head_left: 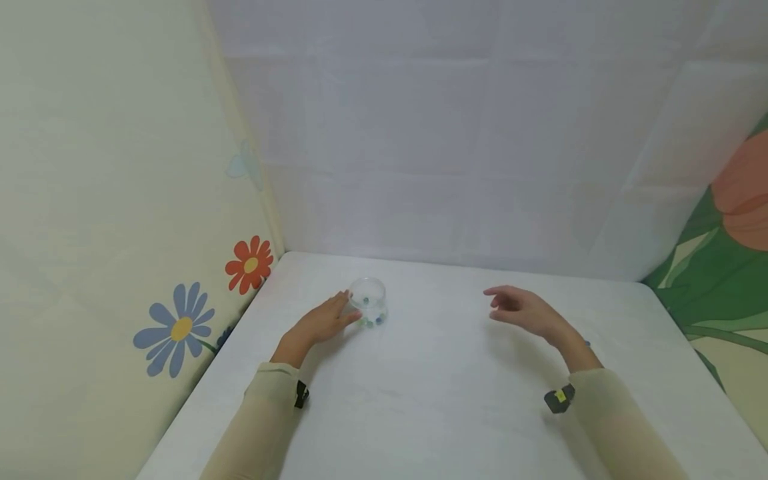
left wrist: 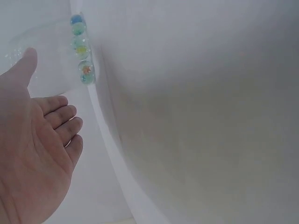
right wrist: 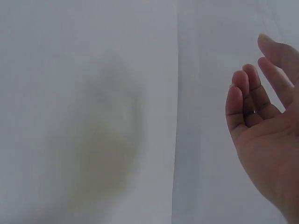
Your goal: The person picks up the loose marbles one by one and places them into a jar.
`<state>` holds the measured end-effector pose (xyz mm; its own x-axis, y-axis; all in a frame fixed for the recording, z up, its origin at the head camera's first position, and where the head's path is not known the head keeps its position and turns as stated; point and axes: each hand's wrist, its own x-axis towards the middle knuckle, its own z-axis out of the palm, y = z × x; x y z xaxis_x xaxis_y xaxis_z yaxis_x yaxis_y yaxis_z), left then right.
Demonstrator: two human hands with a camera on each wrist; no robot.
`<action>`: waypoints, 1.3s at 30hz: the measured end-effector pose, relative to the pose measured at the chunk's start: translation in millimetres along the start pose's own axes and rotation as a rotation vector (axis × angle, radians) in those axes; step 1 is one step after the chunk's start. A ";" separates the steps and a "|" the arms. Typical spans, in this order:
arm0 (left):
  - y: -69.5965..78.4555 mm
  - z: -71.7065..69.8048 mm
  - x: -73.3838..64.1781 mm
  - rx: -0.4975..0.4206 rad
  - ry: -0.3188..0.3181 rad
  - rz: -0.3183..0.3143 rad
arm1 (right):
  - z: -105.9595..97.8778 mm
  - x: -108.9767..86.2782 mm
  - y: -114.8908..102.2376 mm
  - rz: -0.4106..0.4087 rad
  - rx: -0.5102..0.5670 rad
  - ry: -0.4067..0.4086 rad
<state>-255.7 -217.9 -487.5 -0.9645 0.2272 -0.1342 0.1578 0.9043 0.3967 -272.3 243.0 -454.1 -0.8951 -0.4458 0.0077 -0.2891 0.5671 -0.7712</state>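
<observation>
A clear, round plastic cup (head_left: 368, 293) stands toward the back left of the white table. Several glass marbles (left wrist: 81, 49), with blue, green, yellow and orange in them, lie along its bottom. My left hand (head_left: 326, 320) is at the cup's left side, thumb toward the front and fingers along the side. In the left wrist view its palm (left wrist: 39, 154) shows bare, and the thumb overlaps the cup wall. Over the table's right half hovers my right hand (head_left: 528, 312), its fingers loosely bent and nothing between them.
A small blue marble (head_left: 588, 343) lies on the table by the right wrist, partly hidden by it. White cloth (head_left: 420, 133) hangs behind the white table (head_left: 432, 413). Flower-patterned cloth (head_left: 120, 200) borders the left side, with more at right.
</observation>
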 end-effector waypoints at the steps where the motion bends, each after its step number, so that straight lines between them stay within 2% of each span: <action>1: 0.2 -0.4 -0.6 -0.001 0.000 0.000 | -3.2 -3.4 3.1 0.001 -0.006 -0.002; 7: 0.6 -2.7 -3.6 -0.008 -0.004 -0.009 | -22.8 -26.3 20.1 0.035 -0.054 -0.005; 14: 1.7 -2.9 -4.2 -0.013 -0.006 -0.003 | -45.0 -56.2 47.4 0.115 -0.097 -0.012; 21: 0.6 -3.3 -4.5 -0.003 -0.012 -0.005 | -59.4 -75.8 72.8 0.176 -0.114 0.016; 28: 2.0 -4.6 -5.1 -0.018 -0.019 -0.009 | -70.7 -89.9 97.5 0.194 -0.139 0.045; 39: 4.0 -3.8 -5.9 -0.022 -0.014 -0.011 | -81.5 -99.2 129.5 0.289 -0.087 -0.004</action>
<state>-250.2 -217.0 -481.6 -0.9630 0.2227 -0.1516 0.1425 0.8985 0.4152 -248.6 417.1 -502.9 -0.9431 -0.2604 -0.2069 -0.0509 0.7277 -0.6840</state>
